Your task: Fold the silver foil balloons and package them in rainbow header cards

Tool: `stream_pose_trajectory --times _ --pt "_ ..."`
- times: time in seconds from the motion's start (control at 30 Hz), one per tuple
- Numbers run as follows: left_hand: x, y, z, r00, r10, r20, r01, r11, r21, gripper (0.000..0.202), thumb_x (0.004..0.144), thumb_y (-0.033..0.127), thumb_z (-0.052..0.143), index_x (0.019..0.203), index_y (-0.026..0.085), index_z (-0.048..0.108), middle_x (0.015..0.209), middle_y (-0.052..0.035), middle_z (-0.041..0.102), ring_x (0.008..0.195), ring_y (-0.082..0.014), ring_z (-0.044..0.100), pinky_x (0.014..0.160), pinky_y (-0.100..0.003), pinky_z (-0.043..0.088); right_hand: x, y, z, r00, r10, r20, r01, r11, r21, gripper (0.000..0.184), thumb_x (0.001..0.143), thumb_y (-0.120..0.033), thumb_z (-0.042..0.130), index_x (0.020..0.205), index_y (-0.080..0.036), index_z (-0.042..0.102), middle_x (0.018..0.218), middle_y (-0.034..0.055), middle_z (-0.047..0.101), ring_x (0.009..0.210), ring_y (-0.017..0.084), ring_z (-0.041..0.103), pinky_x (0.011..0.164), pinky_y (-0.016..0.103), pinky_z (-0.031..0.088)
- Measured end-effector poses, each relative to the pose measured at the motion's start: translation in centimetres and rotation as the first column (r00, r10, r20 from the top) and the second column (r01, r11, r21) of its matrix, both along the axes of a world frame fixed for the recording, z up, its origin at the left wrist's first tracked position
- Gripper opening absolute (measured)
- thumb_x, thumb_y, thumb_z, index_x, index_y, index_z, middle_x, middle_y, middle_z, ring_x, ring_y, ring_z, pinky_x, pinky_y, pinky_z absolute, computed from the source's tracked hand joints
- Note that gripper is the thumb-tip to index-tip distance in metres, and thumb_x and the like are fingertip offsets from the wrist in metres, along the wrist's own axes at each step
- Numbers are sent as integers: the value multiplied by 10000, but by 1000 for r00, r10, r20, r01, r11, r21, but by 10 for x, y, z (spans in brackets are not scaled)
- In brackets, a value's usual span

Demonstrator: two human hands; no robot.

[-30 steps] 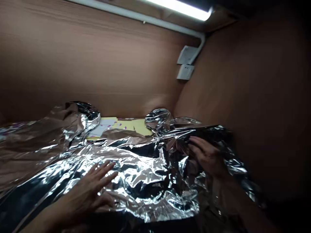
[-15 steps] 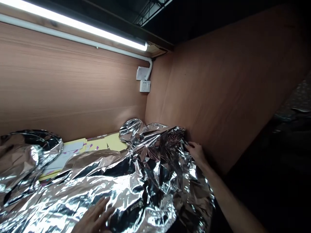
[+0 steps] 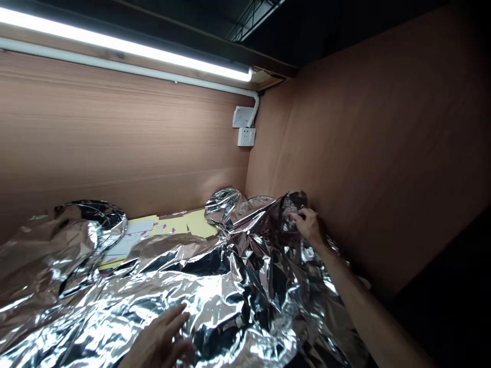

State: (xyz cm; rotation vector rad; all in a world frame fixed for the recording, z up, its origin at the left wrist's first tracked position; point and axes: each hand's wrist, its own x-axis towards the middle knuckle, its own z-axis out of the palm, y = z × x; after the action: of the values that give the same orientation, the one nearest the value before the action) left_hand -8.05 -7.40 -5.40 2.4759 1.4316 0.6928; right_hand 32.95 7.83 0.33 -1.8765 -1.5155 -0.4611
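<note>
A large crinkled silver foil sheet lies spread over the desk from left to right. My left hand rests flat on the foil near the bottom edge, fingers stretched out. Far to the right, my right hand pinches a raised fold of the foil close to the brown side wall. The foil bunches up around that hand.
Yellow and white paper sheets with purple marks lie behind the foil, against the wooden back wall. A white socket and a box sit in the corner under a lit tube lamp. A foil hump rises at the left.
My right hand has lifted the foil's far right edge higher toward the side wall. The view has swung up and right since the first frame. My left hand stays flat on the foil.
</note>
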Motion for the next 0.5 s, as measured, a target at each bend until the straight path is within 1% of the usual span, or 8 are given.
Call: stream_pose_trajectory --times 0.07,0.13,0.23,0.3,0.37,0.4,0.47,0.5 --pt "12 3 32 994 85 69 -85 996 1 405 841 477 421 1164 297 588 1145 -51 624 968 -241 626 756 -339 550 -37 -23 22 993 61 106 -67 996 59 199 837 -278 495 713 -153 588 805 91 633 842 241 524 805 390 336" --pt "29 8 67 970 163 180 -165 986 -3 496 853 527 368 1200 224 550 1158 -96 610 970 -247 619 743 -369 544 -85 -50 42 961 146 236 -170 981 88 194 856 -258 477 717 -169 578 776 72 623 877 240 498 864 415 284" --pt "57 14 117 914 260 311 -291 955 59 628 822 580 395 1270 142 447 1110 -140 607 914 -251 620 705 -376 531 -164 -87 58 723 248 645 -410 905 112 144 791 -68 456 723 -132 565 685 83 576 683 218 486 712 396 331" --pt "64 16 138 877 365 313 -426 891 157 671 783 586 458 1275 132 416 1082 -139 596 910 -268 608 731 -389 506 -211 -106 55 589 339 733 -578 811 89 161 736 -5 445 692 -113 556 624 77 548 591 195 465 596 356 328" --pt "55 17 143 791 529 309 -597 777 198 672 755 567 506 1264 139 406 1033 -122 595 881 -278 604 735 -389 487 -249 -120 46 519 383 764 -661 747 74 194 714 16 408 771 -52 581 652 124 568 559 196 470 529 335 325" --pt "43 18 140 719 618 319 -685 707 173 674 746 558 523 1263 146 393 997 -107 595 838 -272 608 715 -379 485 -264 -126 40 497 432 753 -706 705 62 192 711 3 393 746 -53 573 632 128 559 528 195 461 491 325 314" --pt "9 19 125 563 747 353 -815 572 89 713 743 556 531 1293 154 318 967 -89 581 721 -239 606 635 -349 479 -288 -139 29 441 542 715 -780 626 6 167 700 -27 389 688 -77 548 599 119 534 490 190 447 443 307 295" --pt "-12 19 114 512 778 364 -847 529 59 747 755 561 513 1320 151 248 986 -96 567 681 -224 597 597 -337 471 -296 -146 25 400 598 695 -811 584 -36 148 691 -39 398 659 -93 532 579 103 515 475 180 435 425 295 282"
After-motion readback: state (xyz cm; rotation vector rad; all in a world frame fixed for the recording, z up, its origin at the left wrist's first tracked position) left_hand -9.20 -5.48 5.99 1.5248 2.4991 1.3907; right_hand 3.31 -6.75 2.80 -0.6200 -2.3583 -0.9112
